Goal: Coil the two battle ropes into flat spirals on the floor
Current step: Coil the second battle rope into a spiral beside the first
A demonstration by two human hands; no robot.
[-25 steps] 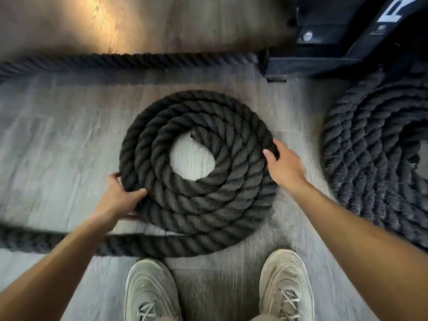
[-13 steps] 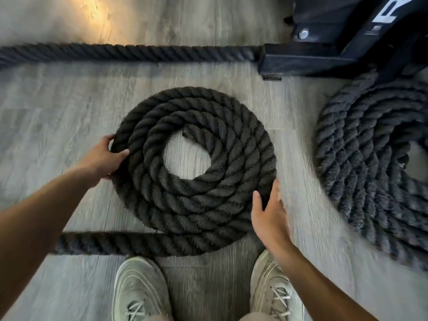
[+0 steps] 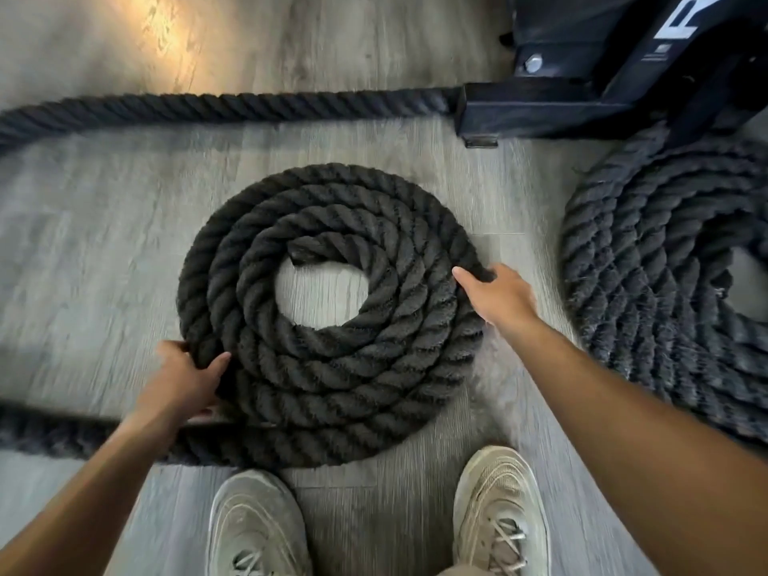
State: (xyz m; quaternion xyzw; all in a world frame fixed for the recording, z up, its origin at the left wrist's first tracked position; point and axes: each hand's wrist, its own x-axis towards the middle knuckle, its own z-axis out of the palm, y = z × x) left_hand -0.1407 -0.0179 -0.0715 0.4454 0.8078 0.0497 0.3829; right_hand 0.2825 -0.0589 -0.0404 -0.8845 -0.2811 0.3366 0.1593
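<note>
At the left edge of the floor point(image 3: 104, 251), the loose tail point(image 3: 54, 430) of the battle rope is seen lying flat, running in toward the near side of the coil. A second straight run of rope point(image 3: 208, 108) lies across the far side of the floor, reaching the black rack foot point(image 3: 540, 108).

The left hand point(image 3: 187, 380) is clamped on the outermost turn at the coil's near-left rim, thumb laid over the top, fingers wrapped round the outside. The flat spiral point(image 3: 332, 318) lies in the middle of the floor, just beyond the two shoes point(image 3: 257, 530), with a small open centre where the rope's end shows.

The right hand point(image 3: 498, 297) rests on the spiral's right rim, its fingers curled over the outer turn; how firm the hold is cannot be told.

The rope is judged heavy, thick and fairly stiff, with a coarse twisted lay that should give good grip and little slip. It will probably drag rather than lift, so hold is best taken on the outer turn, low and close to where the tail joins, while the other hand steadies the opposite rim.

Toward the right edge of the floor a second coil point(image 3: 648, 284) lies, less even, partly out of frame.
</note>
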